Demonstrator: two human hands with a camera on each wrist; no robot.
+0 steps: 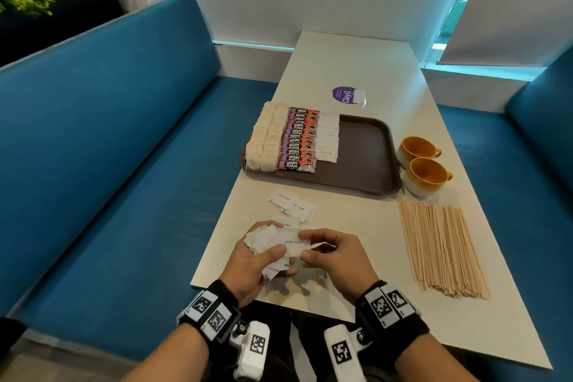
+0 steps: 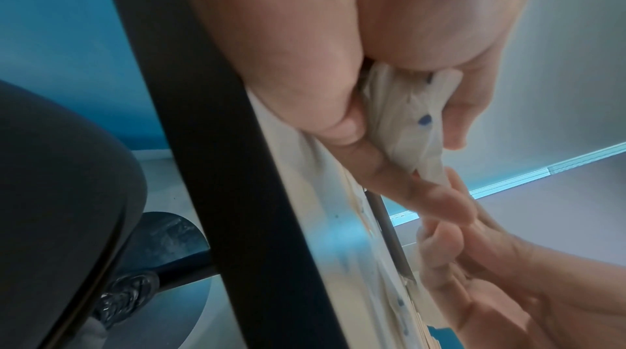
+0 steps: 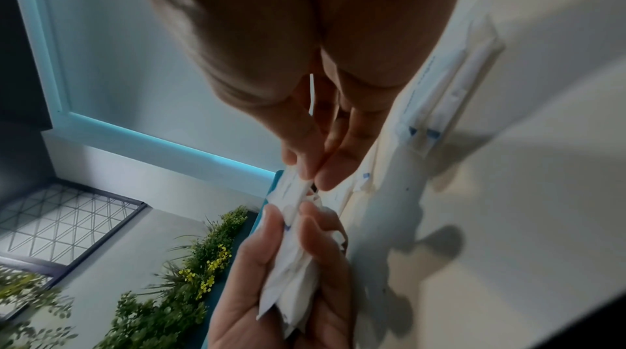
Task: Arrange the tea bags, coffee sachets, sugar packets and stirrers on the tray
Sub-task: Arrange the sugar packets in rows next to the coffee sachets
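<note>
From my remote seat, I had the left hand (image 1: 259, 263) clenched around a loose bundle of white paper sugar packets (image 1: 263, 240), while the right hand (image 1: 333, 253) pinched 1 end of a single white sugar packet (image 1: 293, 242) at the top of that bundle, both hands held just above the near edge of the pale rectangular table (image 1: 366, 220). The dark brown plastic tray (image 1: 366, 152) sat further out, already carrying 2 rows of beige tea bags (image 1: 263, 139), a column of red-and-black coffee sachets (image 1: 299, 139) and a short column of white sugar packets (image 1: 328, 136) on its left part; its right part lay bare. 3 more sugar packets (image 1: 291, 206) rested on the table between my hands and the tray, and the pale wooden stirrers (image 1: 440, 245) lay in a fan to the right, near 2 orange ceramic cups (image 1: 421, 164). My worry was the bundle: it looked crumpled and uneven, so drawing 1 packet out could drag its neighbours loose over the table edge. A hard pinch might also tear the thin paper. Carrying across, I judged a sleeve could nudge the neat rows askew.
</note>
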